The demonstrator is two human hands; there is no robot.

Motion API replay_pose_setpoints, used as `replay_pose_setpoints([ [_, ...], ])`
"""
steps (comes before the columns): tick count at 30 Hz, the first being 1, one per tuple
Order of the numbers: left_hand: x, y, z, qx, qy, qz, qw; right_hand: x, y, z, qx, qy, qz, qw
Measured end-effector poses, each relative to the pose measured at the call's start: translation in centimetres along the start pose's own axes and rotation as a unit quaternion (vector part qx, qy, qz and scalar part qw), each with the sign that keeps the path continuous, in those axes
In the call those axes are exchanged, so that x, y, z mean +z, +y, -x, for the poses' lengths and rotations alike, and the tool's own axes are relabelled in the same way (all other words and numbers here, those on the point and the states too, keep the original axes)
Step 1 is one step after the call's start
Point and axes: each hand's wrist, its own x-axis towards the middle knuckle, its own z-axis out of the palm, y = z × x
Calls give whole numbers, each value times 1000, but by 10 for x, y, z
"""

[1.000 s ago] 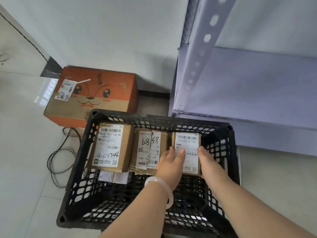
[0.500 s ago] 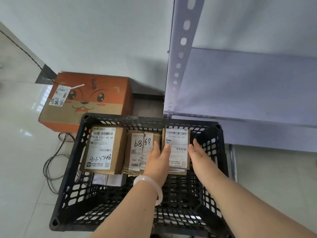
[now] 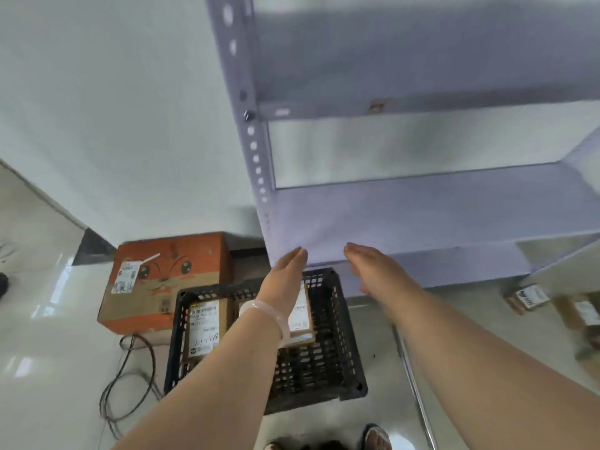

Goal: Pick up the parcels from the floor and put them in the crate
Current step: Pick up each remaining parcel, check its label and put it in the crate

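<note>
Both grips are apart and hold nothing: the left hand (image 3: 285, 280) and right hand (image 3: 373, 267) hover, fingers straight, above the black crate (image 3: 344, 336). Boxed parcels (image 3: 204, 326) lie inside it toward its 12 o'clock wall. Loose parcels (image 3: 527, 297) sit on the floor at the crate's 3 o'clock.

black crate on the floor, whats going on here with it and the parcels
A person is filling the black crate with parcels. The left grip and right grip are both raised above it, fingers straight, holding nothing. At least two labelled parcels lie inside: the left parcel and the right parcel, partly hidden by the left wrist. The floor parcels to the right, by the grey shelf, are not yet picked up.
</note>
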Motion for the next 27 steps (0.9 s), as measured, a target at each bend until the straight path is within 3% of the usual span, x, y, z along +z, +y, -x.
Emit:
replay_pose_setpoints([
  [7,106,124,95,89,-111,-49,989,-142,-46,99,-43,123,-117,985],
  [12,207,166,161,174,-158,-98,967,-245,-40,168,-75,207,-166,961],
  [18,366,149,233,170,-239,-119,949,-385,37,260,-9,300,-189,935],
  [27,580,95,315,127,-349,-180,911,-561,184,388,44,451,-261,852],
])
